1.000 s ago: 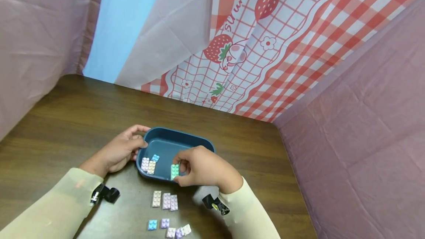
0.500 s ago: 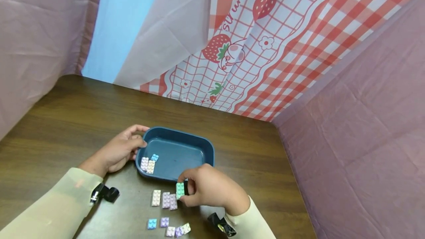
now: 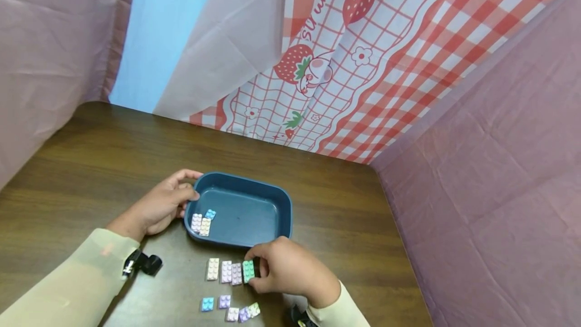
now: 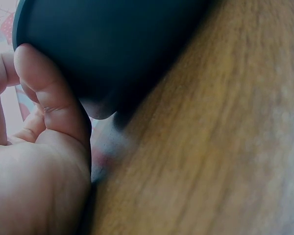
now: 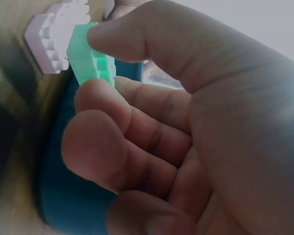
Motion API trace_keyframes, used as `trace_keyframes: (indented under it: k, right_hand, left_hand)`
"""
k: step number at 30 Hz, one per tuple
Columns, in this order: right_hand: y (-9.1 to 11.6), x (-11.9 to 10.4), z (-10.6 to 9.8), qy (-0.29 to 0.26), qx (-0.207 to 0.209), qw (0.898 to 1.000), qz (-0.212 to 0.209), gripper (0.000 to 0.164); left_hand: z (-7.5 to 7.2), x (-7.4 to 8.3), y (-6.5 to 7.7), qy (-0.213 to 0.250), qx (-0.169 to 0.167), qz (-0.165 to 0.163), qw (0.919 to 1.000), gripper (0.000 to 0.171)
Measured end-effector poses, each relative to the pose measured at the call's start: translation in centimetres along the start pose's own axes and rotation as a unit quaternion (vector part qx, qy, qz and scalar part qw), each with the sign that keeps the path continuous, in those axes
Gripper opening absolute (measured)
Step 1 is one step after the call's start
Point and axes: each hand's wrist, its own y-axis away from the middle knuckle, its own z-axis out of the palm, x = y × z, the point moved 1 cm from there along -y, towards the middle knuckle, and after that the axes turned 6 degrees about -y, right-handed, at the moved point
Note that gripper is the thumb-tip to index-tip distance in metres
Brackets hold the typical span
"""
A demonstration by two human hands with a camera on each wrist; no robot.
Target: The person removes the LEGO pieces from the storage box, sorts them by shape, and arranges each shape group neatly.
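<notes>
Nearest the person, five small bricks lie loose on the wooden table (image 3: 345,216): one blue brick (image 3: 207,304), two purple bricks (image 3: 224,302), one whitish brick (image 3: 233,314) and one pale yellow-green brick (image 3: 254,309), the last three bunched closely together. Just beyond them stands a row of four longer bricks: one cream brick (image 3: 213,269), two lilac bricks (image 3: 226,271) side by side, and, at the right-hand end, one green brick (image 3: 248,271). The right hand (image 3: 292,274) pinches that green brick between thumb and fingertips; whether its underside touches the table I cannot tell. It looks like hard moulded plastic, so it should be light, stiff and unlikely to break, though the smooth walls could slip or twist under a careless pinch. Its two opposite ends, where the thumb and fingers now sit, seem a sound place to take hold, leaving the studs uncovered; the lilac neighbour crowds its long side. Past the row sits one blue tray (image 3: 247,216), probably light and fairly rigid, best steadied by its rim. The left hand (image 3: 165,203) grips its left end, thumb against the near side of the wall. In the tray's near left corner are three more bricks: one pale lilac block (image 3: 196,222), one cream block (image 3: 205,226) and one small blue block (image 3: 210,214), making twelve in all. Behind the table hangs a strawberry-print cloth (image 3: 317,64).
</notes>
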Motion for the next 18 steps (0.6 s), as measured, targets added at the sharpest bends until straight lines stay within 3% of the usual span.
trace_keyframes:
  k: [18]
  right_hand:
    - [0.0, 0.4, 1.4, 0.044, 0.014, 0.998, 0.034, 0.028]
  left_hand:
    - [0.0, 0.1, 0.0, -0.005, 0.001, -0.007, 1.0000, 0.056]
